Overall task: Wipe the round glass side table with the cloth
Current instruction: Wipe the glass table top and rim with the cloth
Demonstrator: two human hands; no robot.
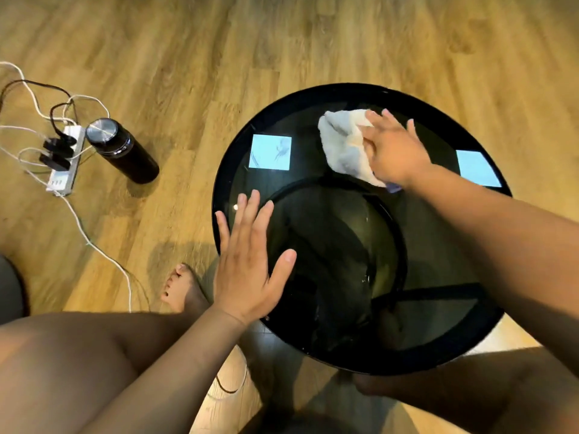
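Note:
A round glass side table (316,95) with a black rim fills the middle and right of the head view. On its far part lies a crumpled white cloth (343,145). My right hand (394,151) presses flat on the cloth's right side, fingers spread and straight. At the table's left edge my left hand (247,261) rests flat on the glass, fingers straight and thumb out. The glass reflects two bright square ceiling lights.
A black bottle (122,150) with a metal lid stands on the wooden floor to the left of the table. Beside it lies a white power strip (65,161) with plugs and tangled cables. My bare knees and a foot (183,288) sit near the table's front edge.

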